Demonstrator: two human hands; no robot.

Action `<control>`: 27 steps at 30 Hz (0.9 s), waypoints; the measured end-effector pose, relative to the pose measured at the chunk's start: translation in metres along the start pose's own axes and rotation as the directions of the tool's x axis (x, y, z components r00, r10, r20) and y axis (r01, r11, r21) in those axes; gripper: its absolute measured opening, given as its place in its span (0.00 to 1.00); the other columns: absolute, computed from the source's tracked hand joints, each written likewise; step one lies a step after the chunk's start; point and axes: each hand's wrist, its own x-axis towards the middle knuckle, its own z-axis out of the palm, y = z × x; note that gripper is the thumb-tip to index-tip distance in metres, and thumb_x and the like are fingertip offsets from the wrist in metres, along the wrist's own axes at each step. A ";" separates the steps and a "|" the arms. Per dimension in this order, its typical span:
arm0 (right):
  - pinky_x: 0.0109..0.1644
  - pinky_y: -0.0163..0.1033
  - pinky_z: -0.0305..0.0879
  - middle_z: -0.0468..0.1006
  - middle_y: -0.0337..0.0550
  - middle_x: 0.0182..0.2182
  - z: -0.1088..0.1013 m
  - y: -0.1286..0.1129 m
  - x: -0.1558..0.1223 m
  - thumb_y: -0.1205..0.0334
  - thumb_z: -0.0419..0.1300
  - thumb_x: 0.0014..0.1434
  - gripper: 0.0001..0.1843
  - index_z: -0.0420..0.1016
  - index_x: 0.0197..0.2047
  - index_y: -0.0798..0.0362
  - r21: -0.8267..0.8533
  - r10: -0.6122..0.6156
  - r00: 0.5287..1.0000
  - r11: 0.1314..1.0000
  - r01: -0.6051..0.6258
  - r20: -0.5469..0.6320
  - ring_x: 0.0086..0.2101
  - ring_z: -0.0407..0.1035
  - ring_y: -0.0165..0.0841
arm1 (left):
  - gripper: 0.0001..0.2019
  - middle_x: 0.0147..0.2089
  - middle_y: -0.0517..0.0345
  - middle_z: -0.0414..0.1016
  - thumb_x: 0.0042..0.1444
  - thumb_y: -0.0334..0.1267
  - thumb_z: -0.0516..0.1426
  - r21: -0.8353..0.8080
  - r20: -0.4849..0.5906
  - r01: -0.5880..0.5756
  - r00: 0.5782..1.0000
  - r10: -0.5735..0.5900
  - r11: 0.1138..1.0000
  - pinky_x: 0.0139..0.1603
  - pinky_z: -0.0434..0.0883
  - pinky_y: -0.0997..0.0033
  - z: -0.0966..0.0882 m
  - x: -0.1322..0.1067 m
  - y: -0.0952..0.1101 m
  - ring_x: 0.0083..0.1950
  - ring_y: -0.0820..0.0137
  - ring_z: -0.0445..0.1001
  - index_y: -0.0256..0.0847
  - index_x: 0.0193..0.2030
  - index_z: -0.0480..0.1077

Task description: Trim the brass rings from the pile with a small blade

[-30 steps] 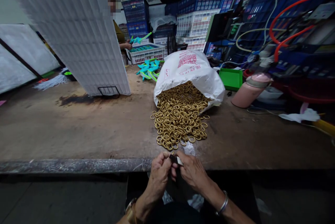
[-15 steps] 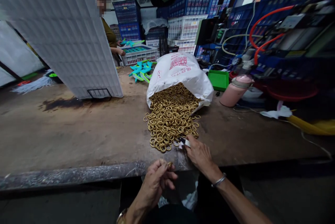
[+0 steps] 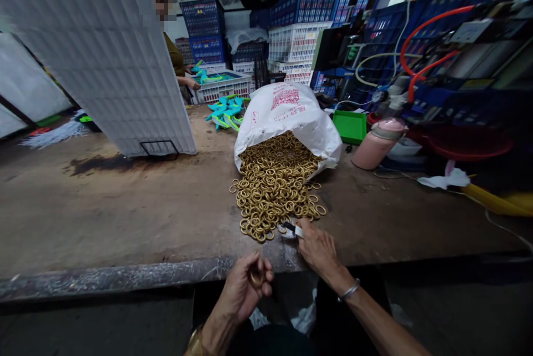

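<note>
Gold-coloured rings spill in a heap from the mouth of a white sack with red print, which lies on its side. My left hand is in front of the table edge, its fingers curled around one gold ring. At the heap's near right edge, my right hand is closed on a small tool with a dark tip and a white band. The tip points left toward the nearest rings; its exact kind is not clear.
A tall white ribbed panel stands on the wooden table at left. Behind the sack are turquoise and green pieces. A green tray and pink bottle stand right. Across the table, a person handles turquoise pieces by a white crate.
My left hand has turned and drawn slightly left, showing the ring in its fingers. Beside my right hand, a loose ring now lies farther right. The tool remains in that hand.
</note>
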 end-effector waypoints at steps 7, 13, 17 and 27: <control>0.21 0.30 0.48 0.55 0.29 0.15 -0.010 -0.034 -0.017 0.52 0.48 0.54 0.14 0.57 0.24 0.51 0.782 -0.015 0.970 0.594 -0.188 0.244 0.17 0.50 0.23 | 0.15 0.25 0.63 0.65 0.47 0.47 0.58 0.352 -0.081 -0.211 0.964 0.255 0.912 0.13 0.54 0.83 0.009 0.005 0.000 0.18 0.81 0.59 0.38 0.35 0.63; 0.16 0.28 0.37 0.49 0.25 0.16 -0.011 -0.057 -0.034 0.46 0.51 0.51 0.17 0.54 0.26 0.51 0.864 -0.224 0.843 0.257 -0.433 0.489 0.14 0.38 0.19 | 0.16 0.17 0.70 0.56 0.47 0.50 0.56 0.508 -0.074 -0.188 0.963 0.260 0.841 0.14 0.49 0.83 0.005 0.008 0.004 0.15 0.84 0.49 0.38 0.29 0.62; 0.22 0.29 0.50 0.55 0.29 0.17 -0.006 -0.054 -0.029 0.51 0.50 0.53 0.14 0.58 0.25 0.53 0.858 -0.172 0.938 0.479 -0.186 0.299 0.18 0.50 0.22 | 0.17 0.18 0.69 0.57 0.45 0.50 0.57 0.471 -0.089 -0.156 0.971 0.223 0.868 0.14 0.46 0.82 0.001 0.007 0.006 0.15 0.84 0.49 0.38 0.25 0.60; 0.34 0.32 0.59 0.69 0.36 0.26 -0.007 -0.062 -0.034 0.61 0.49 0.54 0.06 0.65 0.31 0.52 0.746 -0.236 0.967 0.660 0.090 0.092 0.29 0.64 0.27 | 0.16 0.20 0.67 0.60 0.43 0.47 0.59 0.306 -0.095 -0.036 0.993 0.068 0.951 0.13 0.43 0.83 0.003 0.004 0.009 0.14 0.86 0.49 0.37 0.26 0.59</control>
